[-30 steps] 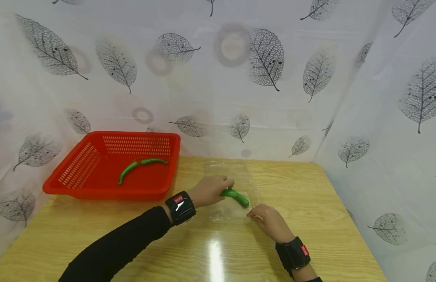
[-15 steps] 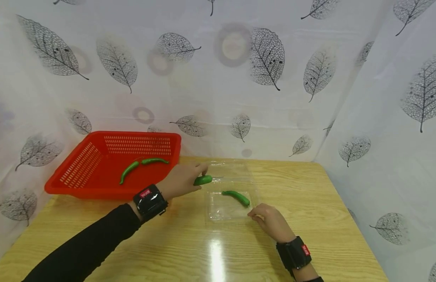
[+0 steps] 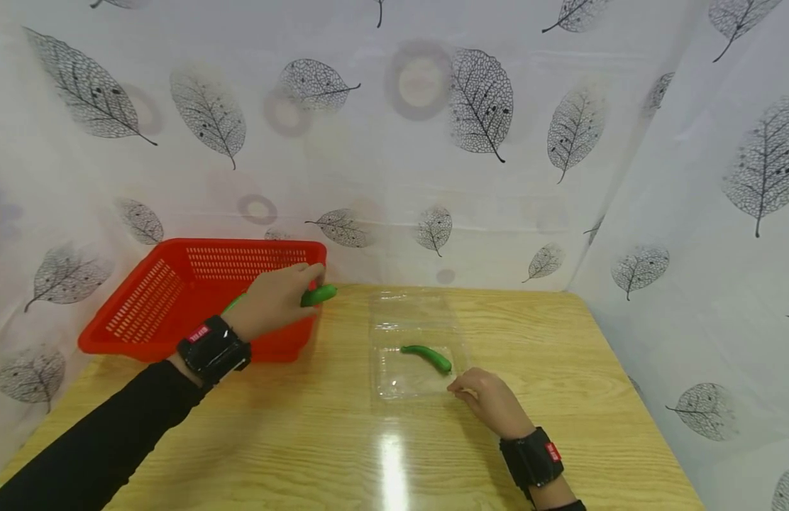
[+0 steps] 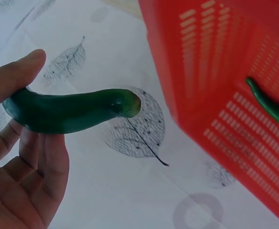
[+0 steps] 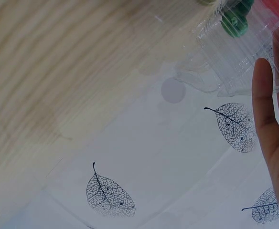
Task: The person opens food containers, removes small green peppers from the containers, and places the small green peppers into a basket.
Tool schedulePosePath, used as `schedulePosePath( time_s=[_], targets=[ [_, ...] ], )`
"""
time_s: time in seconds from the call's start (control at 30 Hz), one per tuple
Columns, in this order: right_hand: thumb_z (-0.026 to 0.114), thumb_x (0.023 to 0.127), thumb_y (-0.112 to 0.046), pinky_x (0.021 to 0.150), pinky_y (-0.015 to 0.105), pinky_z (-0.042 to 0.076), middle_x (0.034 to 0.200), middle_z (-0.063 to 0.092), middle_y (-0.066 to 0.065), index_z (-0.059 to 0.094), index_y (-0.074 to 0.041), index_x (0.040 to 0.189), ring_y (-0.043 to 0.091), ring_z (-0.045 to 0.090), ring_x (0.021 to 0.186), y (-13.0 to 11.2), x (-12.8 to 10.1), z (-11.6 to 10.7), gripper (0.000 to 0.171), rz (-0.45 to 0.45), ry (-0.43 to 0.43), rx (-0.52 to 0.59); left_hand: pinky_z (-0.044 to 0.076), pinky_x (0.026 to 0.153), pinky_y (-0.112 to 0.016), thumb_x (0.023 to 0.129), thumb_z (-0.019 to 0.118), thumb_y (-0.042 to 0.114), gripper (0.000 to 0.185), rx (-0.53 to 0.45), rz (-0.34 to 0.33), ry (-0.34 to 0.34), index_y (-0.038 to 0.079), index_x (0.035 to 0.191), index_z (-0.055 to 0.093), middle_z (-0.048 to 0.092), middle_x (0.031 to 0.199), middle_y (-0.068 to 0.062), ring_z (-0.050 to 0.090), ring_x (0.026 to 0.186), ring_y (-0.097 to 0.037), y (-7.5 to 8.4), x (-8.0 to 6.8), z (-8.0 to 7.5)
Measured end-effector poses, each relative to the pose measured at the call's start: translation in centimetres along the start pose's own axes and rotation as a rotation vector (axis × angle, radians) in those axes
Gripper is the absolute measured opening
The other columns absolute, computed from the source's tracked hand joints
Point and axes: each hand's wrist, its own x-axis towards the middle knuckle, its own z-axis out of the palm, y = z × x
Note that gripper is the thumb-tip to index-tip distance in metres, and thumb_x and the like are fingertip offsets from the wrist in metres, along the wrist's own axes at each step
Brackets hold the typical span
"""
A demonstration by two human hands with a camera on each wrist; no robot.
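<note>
A thick green chili pepper (image 3: 320, 295) is in my left hand (image 3: 274, 301), between thumb and fingers, above the right side of the red basket (image 3: 241, 351). In the left wrist view, the blunt end of this pepper (image 4: 72, 113) points away from the palm. A clear plastic box (image 3: 391, 382) lies with its lid folded back on the table, and one green chili pepper (image 3: 428, 356) rests inside it. My right hand (image 3: 490, 401) pinches the box's near right corner; the right wrist view shows its thumb (image 5: 263, 100) against the clear plastic.
Inside the basket lies another chili pepper (image 4: 272, 104), mostly hidden by my left hand in the head view. The wooden table (image 3: 535, 333) meets a leaf-printed white sheet (image 3: 369, 156) at the back and sides.
My left hand has moved left from over the plastic box to the basket, carrying one pepper and leaving another in the box. The right hand has stayed at the box's corner.
</note>
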Motion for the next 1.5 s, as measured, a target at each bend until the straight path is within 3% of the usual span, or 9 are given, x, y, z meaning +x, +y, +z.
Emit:
schedulePosePath(
  time_s=[0.4, 0.67, 0.93, 1.1, 1.33, 1.5],
  targets=[
    [0.075, 0.073, -0.002, 0.071, 0.025, 0.053, 0.084, 0.070, -0.003, 0.073, -0.012, 0.085, 0.013, 0.065, 0.080, 0.1, 0.0, 0.0, 0.017, -0.004, 0.010, -0.013, 0.039, 0.054, -0.026, 0.072, 0.081, 0.022, 0.042, -0.004, -0.147, -0.052, 0.010, 0.098, 0.050, 0.054, 0.078, -0.004, 0.048, 0.068, -0.018, -5.4, -0.9, -1.5],
    [0.074, 0.073, -0.002, 0.070, 0.025, 0.053, 0.084, 0.070, -0.002, 0.073, -0.012, 0.085, 0.013, 0.065, 0.080, 0.2, -0.1, 0.0, 0.016, -0.004, 0.010, -0.013, 0.037, 0.051, -0.028, 0.076, 0.077, 0.025, 0.044, -0.120, -0.257, -0.145, 0.005, 0.102, 0.048, 0.048, 0.070, -0.005, 0.048, 0.060, -0.018, -8.8, -0.7, -2.0],
    [0.074, 0.073, -0.001, 0.070, 0.025, 0.053, 0.084, 0.069, -0.003, 0.072, -0.012, 0.085, 0.013, 0.065, 0.080, 0.2, -0.1, 0.1, 0.016, -0.012, 0.017, -0.004, 0.042, 0.060, -0.030, 0.081, 0.073, 0.029, 0.042, -0.287, -0.298, -0.204, 0.001, 0.103, 0.050, 0.053, 0.073, -0.006, 0.051, 0.064, -0.019, -13.1, 0.4, -0.4],
    [0.074, 0.073, -0.001, 0.070, 0.024, 0.053, 0.084, 0.069, -0.002, 0.072, -0.012, 0.086, 0.013, 0.065, 0.079, 0.2, -0.1, 0.2, 0.016, -0.014, 0.016, 0.004, 0.046, 0.063, -0.032, 0.084, 0.069, 0.026, 0.039, -0.384, -0.362, -0.252, -0.002, 0.102, 0.047, 0.052, 0.074, -0.004, 0.055, 0.065, -0.020, -13.9, 0.8, 0.1],
    [0.074, 0.073, -0.001, 0.070, 0.024, 0.053, 0.084, 0.070, -0.003, 0.072, -0.011, 0.086, 0.013, 0.065, 0.080, 0.2, -0.1, 0.1, 0.017, -0.004, 0.006, 0.012, 0.046, 0.060, -0.028, 0.084, 0.069, 0.022, 0.042, -0.409, -0.426, -0.292, -0.007, 0.105, 0.047, 0.050, 0.083, -0.009, 0.050, 0.062, -0.015, -15.5, 1.7, 1.6],
    [0.074, 0.073, 0.000, 0.069, 0.023, 0.053, 0.084, 0.069, -0.003, 0.072, -0.012, 0.085, 0.013, 0.065, 0.079, 0.3, -0.1, 0.2, 0.017, 0.001, 0.006, 0.006, 0.048, 0.061, -0.029, 0.083, 0.069, 0.019, 0.038, -0.419, -0.433, -0.312, -0.007, 0.103, 0.048, 0.052, 0.088, -0.013, 0.053, 0.063, -0.014, -16.3, 2.4, 2.9]
  ],
)
